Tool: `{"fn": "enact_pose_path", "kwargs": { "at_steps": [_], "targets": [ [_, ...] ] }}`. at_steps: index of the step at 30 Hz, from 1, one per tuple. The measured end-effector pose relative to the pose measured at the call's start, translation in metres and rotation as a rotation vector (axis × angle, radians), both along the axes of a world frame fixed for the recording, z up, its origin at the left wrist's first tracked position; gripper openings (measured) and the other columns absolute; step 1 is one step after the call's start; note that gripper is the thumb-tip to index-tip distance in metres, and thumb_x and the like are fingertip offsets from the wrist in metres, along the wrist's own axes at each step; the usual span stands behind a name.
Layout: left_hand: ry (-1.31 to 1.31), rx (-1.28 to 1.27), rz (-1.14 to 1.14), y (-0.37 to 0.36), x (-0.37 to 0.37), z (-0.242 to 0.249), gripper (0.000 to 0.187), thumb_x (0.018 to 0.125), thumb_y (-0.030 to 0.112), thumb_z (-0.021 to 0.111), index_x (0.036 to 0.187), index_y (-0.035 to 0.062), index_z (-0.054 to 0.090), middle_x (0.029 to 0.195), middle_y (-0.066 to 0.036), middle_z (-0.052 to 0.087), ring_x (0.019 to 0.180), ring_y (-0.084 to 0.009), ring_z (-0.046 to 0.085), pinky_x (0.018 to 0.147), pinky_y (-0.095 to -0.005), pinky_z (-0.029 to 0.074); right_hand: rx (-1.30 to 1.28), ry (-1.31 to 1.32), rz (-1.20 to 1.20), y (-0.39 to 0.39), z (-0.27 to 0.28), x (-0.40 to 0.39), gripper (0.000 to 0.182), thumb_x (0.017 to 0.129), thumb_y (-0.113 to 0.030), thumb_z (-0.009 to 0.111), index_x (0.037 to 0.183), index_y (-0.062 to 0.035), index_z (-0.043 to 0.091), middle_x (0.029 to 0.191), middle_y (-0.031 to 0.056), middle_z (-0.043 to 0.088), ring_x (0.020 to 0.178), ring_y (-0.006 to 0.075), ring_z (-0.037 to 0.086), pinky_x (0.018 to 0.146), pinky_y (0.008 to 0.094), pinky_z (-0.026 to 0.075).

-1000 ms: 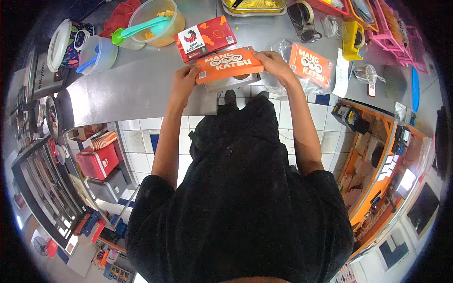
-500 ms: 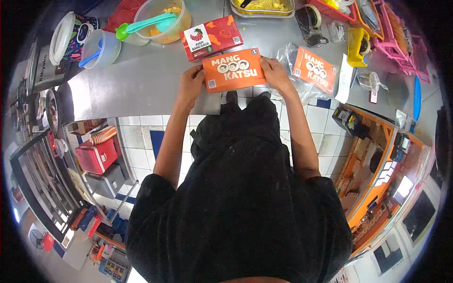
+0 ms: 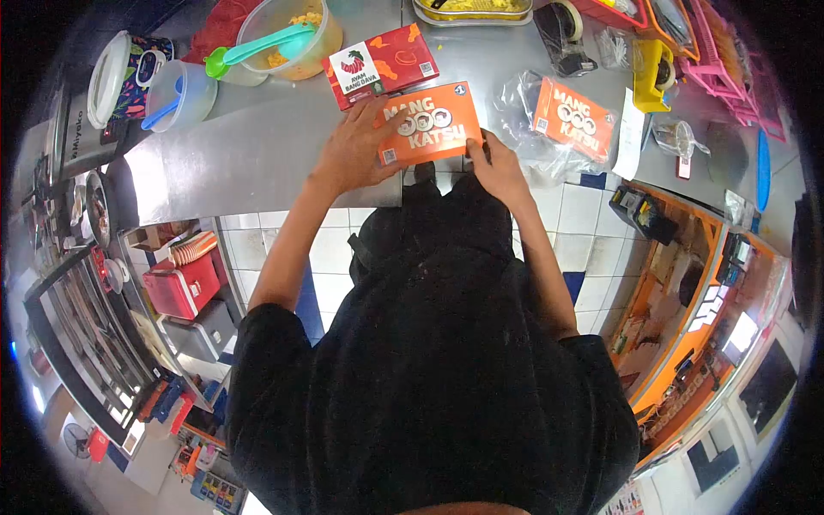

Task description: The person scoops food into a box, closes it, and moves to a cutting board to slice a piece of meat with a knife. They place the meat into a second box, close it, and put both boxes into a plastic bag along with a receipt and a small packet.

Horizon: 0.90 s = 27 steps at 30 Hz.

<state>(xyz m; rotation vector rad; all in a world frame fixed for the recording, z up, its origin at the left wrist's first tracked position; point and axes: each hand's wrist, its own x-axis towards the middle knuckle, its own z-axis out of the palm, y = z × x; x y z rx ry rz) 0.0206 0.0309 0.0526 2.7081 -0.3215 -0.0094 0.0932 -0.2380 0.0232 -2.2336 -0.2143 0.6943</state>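
An orange paper food box printed "MANG KATSU" lies at the near edge of the metal counter, between my hands. My left hand covers its left end, fingers bent over the top and left side. At the lower right corner my right hand grips the box, thumb at the front edge and fingers along the side. Just behind it is a red box marked "AYAM BANG DAVA". To the right, another orange box sits on or in clear plastic.
Plastic tubs with scoops and a bowl of orange food stand at the back left. A metal tray of yellow food is at the back. Tape dispensers, a paper slip and pink baskets occupy the right side.
My left hand has moved from the left edge of the orange box up over its left end. My right hand has slid down to the lower right corner.
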Motion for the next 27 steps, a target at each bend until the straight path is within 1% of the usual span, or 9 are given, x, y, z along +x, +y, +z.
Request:
{"fn": "enact_pose_path", "kwargs": {
  "at_steps": [1,2,5,8,11,14,20,23,27],
  "targets": [
    [0.019,0.004,-0.019,0.000,0.005,0.001,0.076,0.074,0.039,0.081,0.142,0.0176,0.052,0.143,-0.022,0.044,0.132,-0.0410,0.044,0.110,-0.0514,0.038,0.077,0.033,-0.050,0.000,-0.006,-0.003,0.052,0.098,-0.036,0.054,0.132,0.0049,0.055,0.091,0.0210,0.072,0.083,0.0306,0.071,0.077,0.0392,0.054],
    [0.040,0.007,-0.038,0.000,0.007,0.002,0.079,0.072,0.041,0.081,0.142,0.0187,0.052,0.144,-0.022,0.043,0.132,-0.0419,0.043,0.111,-0.0520,0.037,0.119,-0.020,-0.092,0.001,-0.015,-0.006,0.047,0.096,-0.027,0.058,0.129,0.0063,0.056,0.095,0.0181,0.072,0.088,0.0235,0.071,0.079,0.0358,0.055],
    [0.063,0.057,-0.032,-0.005,0.009,0.003,0.081,0.071,0.040,0.080,0.143,0.0192,0.051,0.143,-0.024,0.041,0.131,-0.0433,0.043,0.111,-0.0518,0.037,0.229,-0.078,-0.193,0.005,-0.019,-0.012,0.046,0.094,-0.023,0.063,0.128,0.0064,0.056,0.099,0.0162,0.073,0.089,0.0213,0.071,0.080,0.0349,0.056],
    [0.025,0.131,-0.034,-0.009,0.010,0.003,0.080,0.071,0.045,0.079,0.141,0.0152,0.053,0.140,-0.025,0.044,0.128,-0.0436,0.044,0.107,-0.0518,0.040,0.297,-0.022,-0.240,0.007,-0.012,-0.013,0.050,0.088,-0.018,0.069,0.128,0.0090,0.056,0.104,0.0219,0.070,0.093,0.0265,0.071,0.086,0.0374,0.057],
    [0.103,0.149,-0.001,-0.014,0.012,0.008,0.082,0.070,0.037,0.078,0.144,0.0167,0.049,0.141,-0.027,0.041,0.130,-0.0456,0.042,0.111,-0.0532,0.037,0.294,-0.148,-0.240,0.006,-0.040,-0.018,0.054,0.084,-0.018,0.074,0.128,0.0082,0.056,0.110,0.0241,0.067,0.097,0.0279,0.069,0.084,0.0377,0.057],
    [0.134,0.089,-0.022,-0.009,0.015,0.003,0.083,0.069,0.037,0.078,0.144,0.0160,0.049,0.140,-0.027,0.042,0.128,-0.0472,0.042,0.110,-0.0542,0.037,0.317,-0.188,-0.276,0.013,-0.043,-0.025,0.063,0.079,-0.019,0.078,0.131,0.0078,0.053,0.112,0.0231,0.061,0.099,0.0286,0.064,0.084,0.0378,0.056],
    [0.025,0.171,-0.057,-0.014,0.009,0.002,0.080,0.075,0.039,0.077,0.146,0.0177,0.048,0.141,-0.026,0.040,0.128,-0.0456,0.041,0.109,-0.0552,0.036,0.354,-0.199,-0.281,0.028,-0.055,-0.034,0.090,0.072,-0.021,0.082,0.140,0.0136,0.034,0.116,0.0225,0.050,0.099,0.0282,0.055,0.088,0.0379,0.051],
    [-0.006,0.166,-0.080,-0.012,0.004,-0.008,0.073,0.081,0.045,0.072,0.147,0.0242,0.047,0.143,-0.028,0.036,0.132,-0.0454,0.036,0.110,-0.0552,0.033,0.305,-0.164,-0.287,0.032,-0.047,-0.035,0.101,0.068,-0.023,0.083,0.142,0.0171,0.026,0.122,0.0267,0.045,0.103,0.0304,0.055,0.089,0.0382,0.051],
    [-0.019,0.141,-0.095,-0.011,0.001,-0.013,0.072,0.084,0.045,0.069,0.149,0.0314,0.044,0.146,-0.029,0.032,0.134,-0.0482,0.033,0.111,-0.0572,0.030,0.282,-0.149,-0.318,0.038,-0.050,-0.033,0.104,0.068,-0.025,0.082,0.143,0.0178,0.023,0.126,0.0286,0.040,0.107,0.0318,0.054,0.090,0.0378,0.051]
  ]
}}
